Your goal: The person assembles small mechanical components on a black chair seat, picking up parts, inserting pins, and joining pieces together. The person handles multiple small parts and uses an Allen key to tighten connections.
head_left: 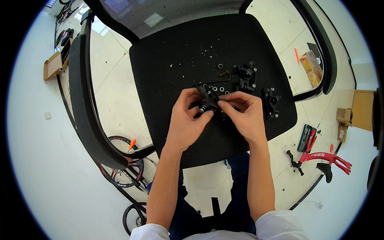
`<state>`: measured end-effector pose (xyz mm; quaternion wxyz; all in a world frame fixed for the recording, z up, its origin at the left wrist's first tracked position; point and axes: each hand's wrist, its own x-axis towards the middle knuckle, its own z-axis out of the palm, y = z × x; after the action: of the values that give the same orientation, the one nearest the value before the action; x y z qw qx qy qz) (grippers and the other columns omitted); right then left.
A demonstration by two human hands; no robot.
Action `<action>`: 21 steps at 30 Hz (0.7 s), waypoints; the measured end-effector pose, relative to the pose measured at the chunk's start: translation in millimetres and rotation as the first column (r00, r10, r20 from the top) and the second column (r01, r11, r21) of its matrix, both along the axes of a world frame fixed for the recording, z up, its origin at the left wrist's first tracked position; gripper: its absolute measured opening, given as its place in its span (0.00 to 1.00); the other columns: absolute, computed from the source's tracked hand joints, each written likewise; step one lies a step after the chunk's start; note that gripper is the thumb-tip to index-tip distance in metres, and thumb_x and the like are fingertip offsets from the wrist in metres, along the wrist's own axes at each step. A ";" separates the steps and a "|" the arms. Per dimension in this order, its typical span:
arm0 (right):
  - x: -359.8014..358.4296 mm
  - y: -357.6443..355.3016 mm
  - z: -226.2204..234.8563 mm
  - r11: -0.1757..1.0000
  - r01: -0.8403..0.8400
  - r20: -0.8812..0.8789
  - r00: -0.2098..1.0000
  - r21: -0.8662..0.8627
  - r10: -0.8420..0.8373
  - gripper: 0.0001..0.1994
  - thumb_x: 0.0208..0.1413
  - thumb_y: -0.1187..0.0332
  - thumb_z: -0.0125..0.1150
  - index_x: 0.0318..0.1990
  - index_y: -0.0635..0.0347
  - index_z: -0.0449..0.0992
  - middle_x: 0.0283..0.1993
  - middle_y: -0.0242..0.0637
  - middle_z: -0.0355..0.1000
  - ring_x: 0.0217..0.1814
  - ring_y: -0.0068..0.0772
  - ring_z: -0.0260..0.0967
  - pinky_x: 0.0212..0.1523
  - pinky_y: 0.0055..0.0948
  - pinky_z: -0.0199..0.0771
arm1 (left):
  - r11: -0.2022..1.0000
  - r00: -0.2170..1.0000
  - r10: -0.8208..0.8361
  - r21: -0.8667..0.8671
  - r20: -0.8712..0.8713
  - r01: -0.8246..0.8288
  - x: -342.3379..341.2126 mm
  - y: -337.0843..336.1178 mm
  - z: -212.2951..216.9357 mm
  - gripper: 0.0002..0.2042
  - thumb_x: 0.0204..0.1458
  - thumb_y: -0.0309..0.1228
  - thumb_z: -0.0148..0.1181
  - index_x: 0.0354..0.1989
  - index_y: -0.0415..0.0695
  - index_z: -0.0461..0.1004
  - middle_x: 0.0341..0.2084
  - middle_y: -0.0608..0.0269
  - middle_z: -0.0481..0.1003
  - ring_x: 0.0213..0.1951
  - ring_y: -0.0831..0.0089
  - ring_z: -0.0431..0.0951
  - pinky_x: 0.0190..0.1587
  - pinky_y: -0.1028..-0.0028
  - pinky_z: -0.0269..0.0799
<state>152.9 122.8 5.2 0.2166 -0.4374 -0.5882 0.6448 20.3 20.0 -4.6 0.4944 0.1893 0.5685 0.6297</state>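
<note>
Over the black chair seat (160, 76), both my hands hold a black bicycle brake caliper (207, 99) with a silver bolt end. My left hand (185, 120) pinches its left side between thumb and fingers. From the right, my right hand (245, 116) grips it with thumb and forefinger; the other fingers are curled and partly hidden. Two similar parts lie to the right: a brake caliper (246, 76) and a second caliper (272, 103). Beyond my hands are an L-shaped hex key (216, 82), a bolt (223, 73) and several small washers (220, 66).
Armrests rise at the left (80, 100) and right (326, 44). White crumbs (206, 51) dot the seat. On the floor are a red bicycle frame (320, 156), a green tool case (307, 138), cardboard boxes (344, 116) and, left, wheels (124, 172) near an orange-handled tool (132, 143).
</note>
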 end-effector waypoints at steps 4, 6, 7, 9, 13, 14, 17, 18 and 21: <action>-0.3 -0.5 1.2 0.998 0.049 -0.089 0.995 -0.040 -0.053 0.07 0.53 0.80 0.66 0.39 0.71 0.80 0.38 0.41 0.79 0.42 0.29 0.80 0.41 0.23 0.80 | 1.000 0.999 0.027 0.005 0.024 -0.027 -0.7 0.7 2.2 0.24 0.47 0.16 0.65 0.53 0.34 0.65 0.46 0.52 0.71 0.45 0.69 0.78 0.48 0.74 0.77; -1.4 -1.3 1.2 0.990 0.117 -0.118 0.985 -0.080 -0.126 0.08 0.54 0.80 0.65 0.41 0.72 0.79 0.39 0.43 0.79 0.42 0.30 0.80 0.42 0.23 0.80 | 0.999 0.998 0.051 0.012 0.021 -0.052 -1.3 2.2 3.5 0.25 0.46 0.17 0.67 0.53 0.33 0.65 0.45 0.52 0.72 0.45 0.68 0.79 0.46 0.75 0.78; -1.2 0.2 0.7 0.981 0.148 -0.163 0.972 -0.129 -0.168 0.09 0.54 0.81 0.65 0.43 0.73 0.77 0.38 0.44 0.79 0.41 0.30 0.80 0.42 0.23 0.80 | 0.997 0.997 0.071 -0.013 -0.011 -0.072 -1.9 2.9 4.7 0.25 0.46 0.17 0.68 0.53 0.32 0.66 0.44 0.52 0.72 0.45 0.68 0.79 0.45 0.75 0.78; -0.6 1.4 3.1 0.967 0.169 -0.169 0.965 -0.190 -0.202 0.10 0.54 0.81 0.65 0.44 0.73 0.76 0.39 0.45 0.79 0.41 0.31 0.80 0.42 0.24 0.80 | 0.991 0.991 0.110 -0.062 -0.075 -0.114 -3.2 3.3 6.6 0.25 0.45 0.18 0.70 0.53 0.32 0.67 0.43 0.52 0.73 0.44 0.67 0.80 0.43 0.75 0.80; 0.4 -1.0 0.5 0.961 0.115 -0.191 0.967 -0.252 -0.166 0.11 0.54 0.80 0.64 0.45 0.71 0.76 0.42 0.46 0.79 0.43 0.33 0.80 0.41 0.24 0.82 | 0.968 0.985 0.065 -0.230 -0.160 -0.102 -5.7 1.6 2.8 0.23 0.45 0.17 0.70 0.50 0.33 0.69 0.46 0.51 0.74 0.41 0.67 0.82 0.44 0.74 0.80; -1.0 -3.2 0.9 0.964 0.107 -0.203 0.966 -0.242 -0.158 0.11 0.54 0.80 0.64 0.45 0.71 0.76 0.41 0.46 0.79 0.43 0.33 0.80 0.41 0.24 0.82 | 0.978 0.981 0.057 -0.188 -0.185 -0.092 -4.5 0.6 1.9 0.23 0.45 0.17 0.70 0.50 0.33 0.68 0.47 0.50 0.74 0.40 0.67 0.82 0.44 0.74 0.80; -4.4 -7.0 1.9 0.975 0.105 -0.194 0.970 -0.194 -0.143 0.10 0.54 0.80 0.65 0.44 0.70 0.77 0.40 0.44 0.79 0.43 0.31 0.79 0.41 0.22 0.80 | 0.991 0.997 0.048 -0.119 -0.064 -0.055 -5.5 0.6 3.9 0.22 0.48 0.17 0.67 0.50 0.34 0.66 0.47 0.50 0.75 0.42 0.67 0.82 0.45 0.75 0.79; -4.6 -6.4 1.9 0.980 0.112 -0.166 0.976 -0.165 -0.140 0.10 0.53 0.80 0.66 0.43 0.70 0.77 0.39 0.44 0.79 0.44 0.30 0.79 0.42 0.22 0.80 | 0.994 0.999 0.045 -0.104 0.009 -0.043 -6.2 1.3 4.5 0.21 0.48 0.16 0.66 0.50 0.34 0.65 0.46 0.50 0.75 0.43 0.67 0.82 0.45 0.75 0.79; -4.7 -7.7 -1.3 0.989 0.138 -0.109 0.984 -0.049 -0.142 0.09 0.52 0.80 0.67 0.41 0.70 0.78 0.38 0.42 0.79 0.43 0.27 0.79 0.42 0.21 0.79 | 0.997 0.992 0.061 -0.061 0.107 -0.054 -6.1 4.0 2.1 0.19 0.51 0.15 0.62 0.49 0.34 0.63 0.44 0.50 0.75 0.44 0.69 0.81 0.45 0.75 0.79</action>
<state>148.2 115.1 3.9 0.2849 -0.4452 -0.5296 0.6634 14.2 24.1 -2.6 0.5114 0.1240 0.5641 0.6363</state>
